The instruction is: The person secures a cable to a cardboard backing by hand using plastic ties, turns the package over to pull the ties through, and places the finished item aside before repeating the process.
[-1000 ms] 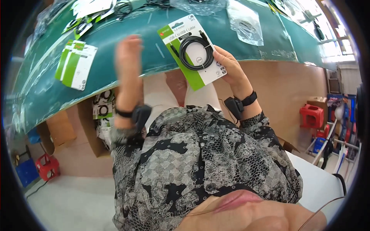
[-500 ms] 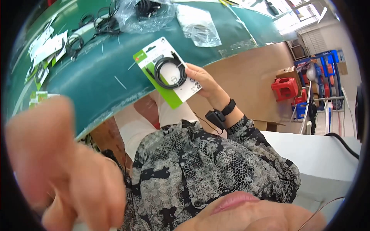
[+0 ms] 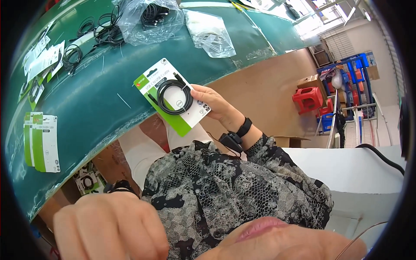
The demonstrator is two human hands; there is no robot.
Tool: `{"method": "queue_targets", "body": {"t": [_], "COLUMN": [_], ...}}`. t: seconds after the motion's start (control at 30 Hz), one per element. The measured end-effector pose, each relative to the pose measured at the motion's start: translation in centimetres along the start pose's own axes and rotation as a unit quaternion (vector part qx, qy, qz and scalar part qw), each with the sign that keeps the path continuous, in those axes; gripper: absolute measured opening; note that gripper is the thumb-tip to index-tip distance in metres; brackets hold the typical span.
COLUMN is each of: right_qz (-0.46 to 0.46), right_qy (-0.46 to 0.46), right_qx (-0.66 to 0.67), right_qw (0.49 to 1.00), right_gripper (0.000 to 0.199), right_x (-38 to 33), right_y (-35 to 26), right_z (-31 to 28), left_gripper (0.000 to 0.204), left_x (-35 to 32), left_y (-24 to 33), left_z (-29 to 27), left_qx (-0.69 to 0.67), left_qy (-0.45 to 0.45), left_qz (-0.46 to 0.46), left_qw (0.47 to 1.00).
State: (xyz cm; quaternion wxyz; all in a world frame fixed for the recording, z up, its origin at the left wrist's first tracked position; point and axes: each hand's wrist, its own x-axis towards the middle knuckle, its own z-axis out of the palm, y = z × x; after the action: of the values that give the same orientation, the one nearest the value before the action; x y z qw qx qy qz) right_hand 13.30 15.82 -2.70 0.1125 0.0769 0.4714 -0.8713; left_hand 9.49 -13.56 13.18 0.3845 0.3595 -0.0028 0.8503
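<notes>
A white and green backing card (image 3: 190, 113) with a coiled black cable (image 3: 161, 99) tied onto it is tilted over the near edge of the green table. My right hand (image 3: 212, 102) grips the card by its right edge, thumb on the front and the other fingers behind it. Close to the camera at the lower left is my left hand (image 3: 110, 227), its fingers curled and the knuckles showing. The fingertips are hidden, so I cannot tell whether anything is in them.
Several flat cards (image 3: 47, 145) lie at the left of the green table (image 3: 104, 93). Farther back are loose black cables (image 3: 108, 28), more cards (image 3: 43, 60), a plastic bag of cables (image 3: 151, 21) and a clear bag (image 3: 210, 34). Red stools (image 3: 308, 97) stand at the right.
My left hand has come down and to the right, uncovering the flat cards at the table's left. My right hand still holds the carded cable, as the whole view shifts slightly.
</notes>
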Motion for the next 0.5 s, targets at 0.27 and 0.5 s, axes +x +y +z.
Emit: {"method": "queue_targets", "body": {"t": [0.27,0.5], "right_qz": [0.008,0.004], "right_qy": [0.008,-0.027], "right_qx": [-0.007,0.004], "right_qw": [1.000,1.000], "right_gripper": [0.048,0.044], "right_x": [-0.2,0.6], "right_y": [0.7,0.8], "right_z": [-0.1,0.0], "left_gripper": [0.008,0.008], "left_x": [-0.2,0.0], "left_y": [1.6,2.5], "left_z": [2.3,3.2], "left_qx": [0.094,0.163], "left_qy": [-0.030,-0.191], "left_qz": [-0.079,0.005], "left_qw": [0.992,0.968]}}
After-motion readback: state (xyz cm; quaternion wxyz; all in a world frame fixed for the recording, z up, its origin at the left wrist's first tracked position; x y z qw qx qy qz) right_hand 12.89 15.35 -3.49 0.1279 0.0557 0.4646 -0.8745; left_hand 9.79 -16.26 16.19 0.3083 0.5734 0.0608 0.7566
